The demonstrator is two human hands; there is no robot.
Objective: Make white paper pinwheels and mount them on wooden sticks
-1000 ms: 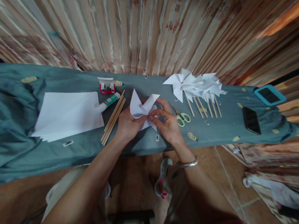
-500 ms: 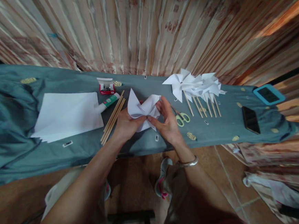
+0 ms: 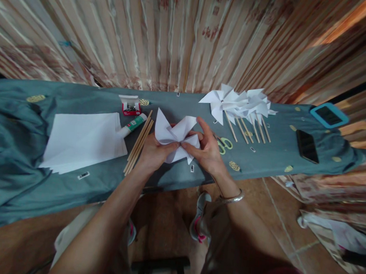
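A white paper pinwheel (image 3: pixel 181 128) is held between my two hands above the table, its points folded in toward the middle. My left hand (image 3: pixel 155 151) grips it from the left, thumb pressed at the centre. From the right, my right hand (image 3: pixel 209 152) holds it with the thumb meeting the left one at the centre; the index finger is raised behind a blade. Fingers under the paper are hidden. Wooden sticks (image 3: pixel 140 142) lie just left of my left hand. Green-handled scissors (image 3: pixel 226 145) lie beside my right hand, their blades partly covered.
A stack of white paper (image 3: pixel 84 140) lies at the left, with a glue stick (image 3: pixel 135 124) at its edge. Behind is an open red box (image 3: pixel 131 108) of small items. Several finished pinwheels (image 3: pixel 226 102) lie back right. A phone (image 3: pixel 307 146) and blue-framed device (image 3: pixel 329 115) lie far right.
The pinwheel's right blade now shows spread out more fully over my right fingers. My right hand has shifted slightly right and covers more of the scissors. Both thumbs stay at the centre.
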